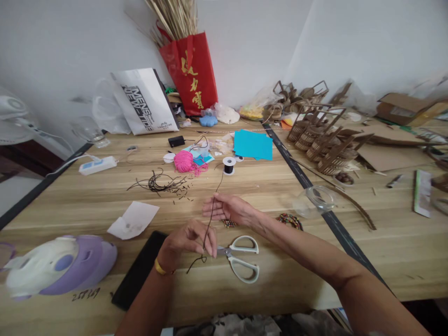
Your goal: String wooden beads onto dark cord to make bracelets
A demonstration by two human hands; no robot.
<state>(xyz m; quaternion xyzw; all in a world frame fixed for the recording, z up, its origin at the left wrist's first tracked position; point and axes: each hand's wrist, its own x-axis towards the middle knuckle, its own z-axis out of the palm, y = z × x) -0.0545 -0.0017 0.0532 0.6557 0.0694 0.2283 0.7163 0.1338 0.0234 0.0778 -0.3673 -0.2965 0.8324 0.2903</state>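
My left hand [192,237] pinches a thin black cord [209,224] between thumb and fingers. Below those fingers the cord's free end hangs in a small loop. Upward, the line runs across my right hand [227,208], whose fingers are stretched out, and on to a white spool [229,165] wound with black cord. White-handled scissors [243,259] lie just right of my left hand, blades partly hidden by it. A small patch of beads [229,224] shows beneath my right hand. A multicoloured beaded string [290,221] lies beyond my right forearm.
Cut black cord pieces [159,182], pink yarn [184,161] and blue sheets [252,144] lie farther back. On the left are a purple-white device [63,266], a black flat object [140,270] and paper [133,220]. Woven baskets [315,140] and a clear container [313,201] stand right.
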